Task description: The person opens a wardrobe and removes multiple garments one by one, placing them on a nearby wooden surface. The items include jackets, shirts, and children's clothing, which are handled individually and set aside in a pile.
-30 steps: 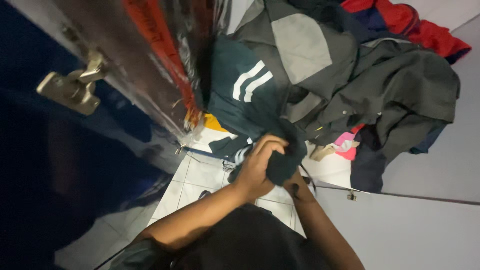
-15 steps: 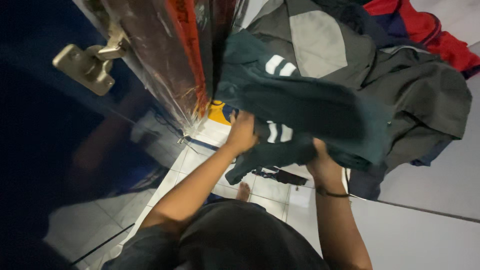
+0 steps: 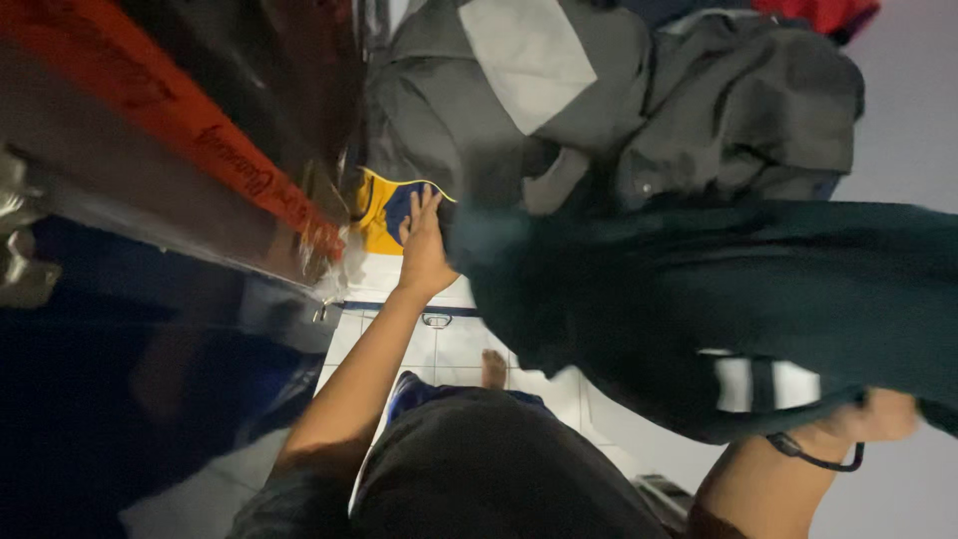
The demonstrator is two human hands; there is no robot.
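A dark green garment (image 3: pixel 699 289) with white stripes hangs stretched out between my two hands. My left hand (image 3: pixel 424 250) is at its left end, fingers pointing up, next to a yellow and blue garment (image 3: pixel 384 210). My right hand (image 3: pixel 883 414), with a black band at the wrist, grips the garment's lower right edge. Behind the garment, a heap of grey and black jackets (image 3: pixel 599 110) hangs against the wall.
A door wrapped in clear plastic with an orange strip (image 3: pixel 200 130) stands at the left, its metal handle (image 3: pixel 15 260) at the frame edge. Red cloth (image 3: pixel 818 12) peeks over the heap. Below are white floor tiles (image 3: pixel 439 349) and my bare foot (image 3: pixel 493 367).
The green garment was bunched in both hands in front of me; my hands have moved apart and spread it out to the right. The view has shifted toward the door.
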